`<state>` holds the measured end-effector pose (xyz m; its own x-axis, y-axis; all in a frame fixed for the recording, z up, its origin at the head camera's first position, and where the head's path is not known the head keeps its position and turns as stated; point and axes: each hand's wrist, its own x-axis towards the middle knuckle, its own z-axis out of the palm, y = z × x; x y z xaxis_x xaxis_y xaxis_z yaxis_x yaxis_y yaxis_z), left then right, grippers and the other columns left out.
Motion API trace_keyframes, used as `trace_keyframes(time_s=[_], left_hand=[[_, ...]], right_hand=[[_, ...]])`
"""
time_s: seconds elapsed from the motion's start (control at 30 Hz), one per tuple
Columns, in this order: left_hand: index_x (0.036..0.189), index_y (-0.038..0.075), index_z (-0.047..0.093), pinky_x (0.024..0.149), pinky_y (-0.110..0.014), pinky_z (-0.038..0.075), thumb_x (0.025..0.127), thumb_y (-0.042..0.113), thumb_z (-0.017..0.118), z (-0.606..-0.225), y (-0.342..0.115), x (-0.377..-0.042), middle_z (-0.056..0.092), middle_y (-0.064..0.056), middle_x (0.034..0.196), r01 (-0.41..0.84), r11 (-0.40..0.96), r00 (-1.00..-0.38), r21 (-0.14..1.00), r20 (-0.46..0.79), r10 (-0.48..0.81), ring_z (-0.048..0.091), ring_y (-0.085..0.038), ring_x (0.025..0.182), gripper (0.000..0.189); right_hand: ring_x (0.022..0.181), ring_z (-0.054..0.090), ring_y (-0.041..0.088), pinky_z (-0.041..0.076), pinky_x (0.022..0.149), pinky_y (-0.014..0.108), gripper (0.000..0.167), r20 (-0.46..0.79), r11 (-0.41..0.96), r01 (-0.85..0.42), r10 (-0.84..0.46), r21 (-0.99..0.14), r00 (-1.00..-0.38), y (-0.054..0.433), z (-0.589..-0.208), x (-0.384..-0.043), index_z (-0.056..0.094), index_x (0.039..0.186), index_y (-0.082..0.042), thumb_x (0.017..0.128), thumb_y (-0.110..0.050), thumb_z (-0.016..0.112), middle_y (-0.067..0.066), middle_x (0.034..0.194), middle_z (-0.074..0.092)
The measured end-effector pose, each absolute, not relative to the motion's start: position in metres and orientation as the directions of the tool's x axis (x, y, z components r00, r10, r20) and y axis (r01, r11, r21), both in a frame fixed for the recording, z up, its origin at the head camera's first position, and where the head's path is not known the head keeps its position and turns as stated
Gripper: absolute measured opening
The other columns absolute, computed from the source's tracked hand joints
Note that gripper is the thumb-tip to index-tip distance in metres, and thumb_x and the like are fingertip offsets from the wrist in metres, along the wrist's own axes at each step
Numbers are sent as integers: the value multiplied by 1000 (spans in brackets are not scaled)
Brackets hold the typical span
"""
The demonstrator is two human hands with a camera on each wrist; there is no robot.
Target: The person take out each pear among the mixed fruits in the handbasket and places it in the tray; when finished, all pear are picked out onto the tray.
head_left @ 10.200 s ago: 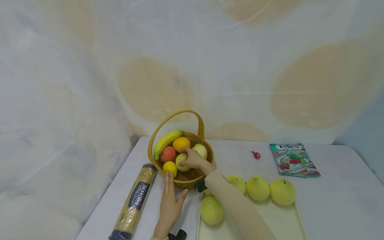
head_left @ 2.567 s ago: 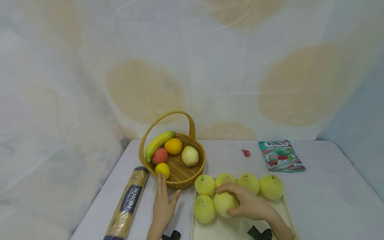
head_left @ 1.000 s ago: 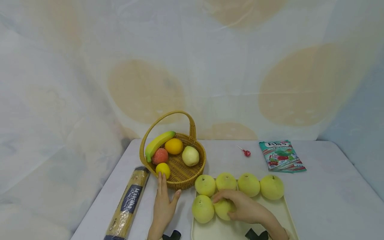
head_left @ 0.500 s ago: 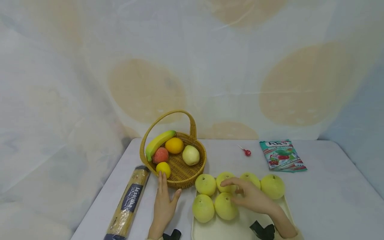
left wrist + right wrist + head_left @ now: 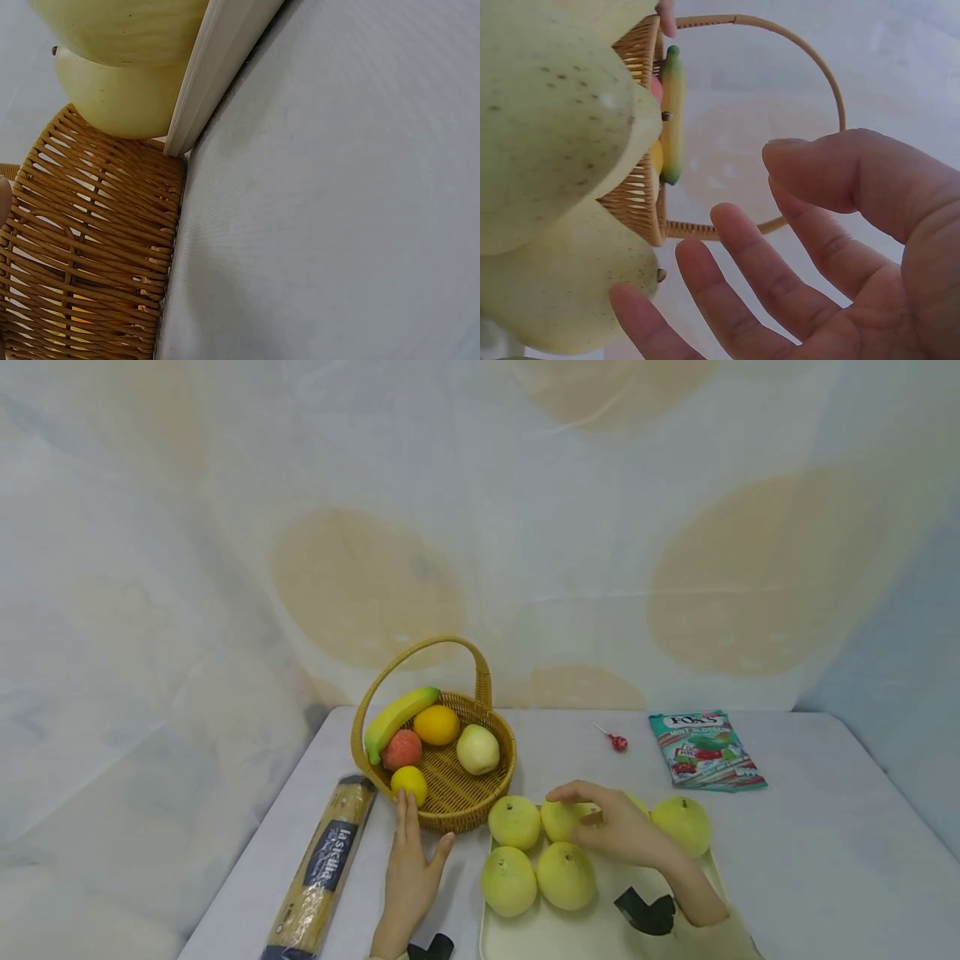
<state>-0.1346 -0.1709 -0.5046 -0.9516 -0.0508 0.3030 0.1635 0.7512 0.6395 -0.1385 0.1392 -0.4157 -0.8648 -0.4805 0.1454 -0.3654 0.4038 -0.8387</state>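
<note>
My left hand (image 5: 412, 881) lies with straight fingers against the front rim of a wicker basket (image 5: 457, 821), its fingertips by a lemon (image 5: 408, 783). My right hand (image 5: 618, 828) hovers over the cream tray (image 5: 536, 939), fingers spread and loosely bent; in the right wrist view nothing is between them. Below it sits a pear (image 5: 566, 877), beside another front-row pear (image 5: 508, 882). Behind these stands a back row of several pears (image 5: 513, 822), partly covered by the hand. The basket also bears a banana (image 5: 401, 720), an orange (image 5: 437, 725), a reddish peach-like fruit (image 5: 402, 750) and a pale pear (image 5: 477, 750).
A long pack of spaghetti (image 5: 322, 868) lies left of the left hand. Toward the back of the table are a red lollipop (image 5: 618, 743) and, further right, a candy bag (image 5: 707, 752). The basket's tall handle (image 5: 482, 672) arches up over the fruit.
Earlier my right hand gripped a pear in the basket, then held it over the tray. It has let that pear go in the front row and moved up and back. My left hand stays put.
</note>
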Motion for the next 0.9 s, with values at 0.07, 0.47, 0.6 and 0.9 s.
trace_keyframes(time_s=[0.07,0.47,0.6,0.9], left_hand=[[156,7,12,111,-60,32,92,34,65,-505,-171,-135,7,-16,164,162,752,-952,639,302,-51,28,-44,143,87],[156,6,13,110,-61,32,92,34,65,-504,-171,-134,8,-17,163,168,747,-950,643,307,-51,27,-44,143,88],[156,6,12,110,-61,32,92,34,65,-504,-171,-134,8,-18,163,175,749,-948,639,314,-47,27,-44,143,88],[156,6,11,112,-60,30,92,34,65,-503,-171,-135,6,-17,164,160,746,-955,647,292,-48,25,-43,144,88]], right_hand=[[120,55,40,53,88,51,39,146,405,-366,-481,-838,-865,138,-413,-142,61,123,-11,86,-2,63,11,128,63],[126,51,42,53,94,48,39,174,395,-398,-493,-828,-852,131,-393,-172,56,129,-8,92,-9,63,18,136,55],[125,52,42,53,95,48,39,195,389,-409,-484,-825,-853,126,-387,-182,55,130,-7,92,-9,63,20,135,55],[123,54,43,51,97,49,43,202,373,-398,-466,-838,-862,114,-383,-197,52,133,-2,92,-7,63,22,137,54]])
